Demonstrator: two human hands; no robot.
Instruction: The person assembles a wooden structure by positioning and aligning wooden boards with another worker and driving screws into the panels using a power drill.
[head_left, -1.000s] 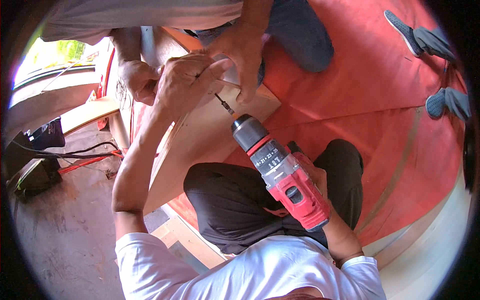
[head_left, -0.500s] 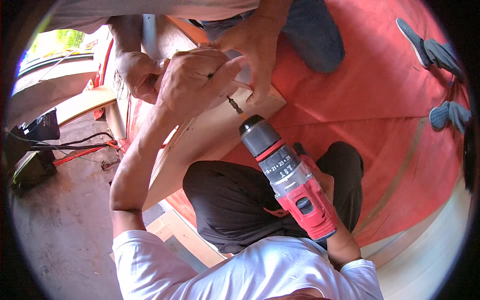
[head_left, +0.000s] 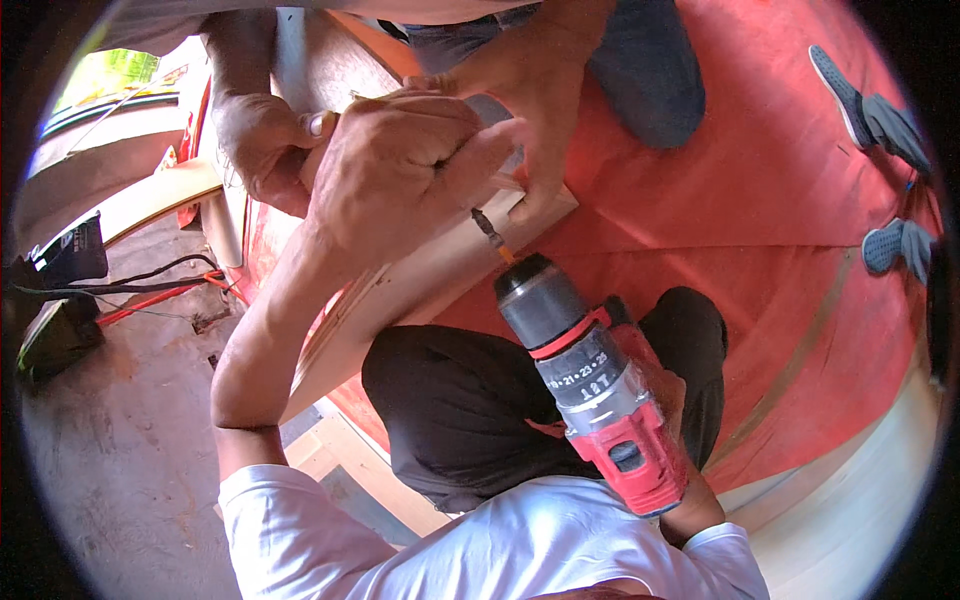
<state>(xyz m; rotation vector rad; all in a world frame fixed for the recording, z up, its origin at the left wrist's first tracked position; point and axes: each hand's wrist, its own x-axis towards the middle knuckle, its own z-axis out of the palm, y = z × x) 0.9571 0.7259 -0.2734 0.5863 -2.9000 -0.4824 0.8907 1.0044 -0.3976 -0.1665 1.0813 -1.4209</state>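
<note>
My right hand (head_left: 672,392) grips a red and grey cordless drill (head_left: 585,375), partly hidden behind its body. A dark drill bit (head_left: 487,230) points up and left from the chuck, its tip just below my left hand (head_left: 405,160). That hand is closed, its back facing up and its thumb stretched to the right. Its fingers curl out of sight, so what they hold is hidden. Just under it runs a pale wooden board (head_left: 440,270). Across from me, a person's left-side hand (head_left: 265,150) and right-side hand (head_left: 535,110) work close around mine.
A red sheet (head_left: 760,200) covers the ground to the right. Another person's shoes (head_left: 835,80) show at the far right. Black and red cables (head_left: 160,290) lie at the left by a dark bag (head_left: 75,250). A wooden frame piece (head_left: 340,470) lies beside my knee.
The drill has shifted slightly right and toward me, its bit still near my left hand. My left hand's thumb sits a little farther right. The other person's hands stay close to mine.
</note>
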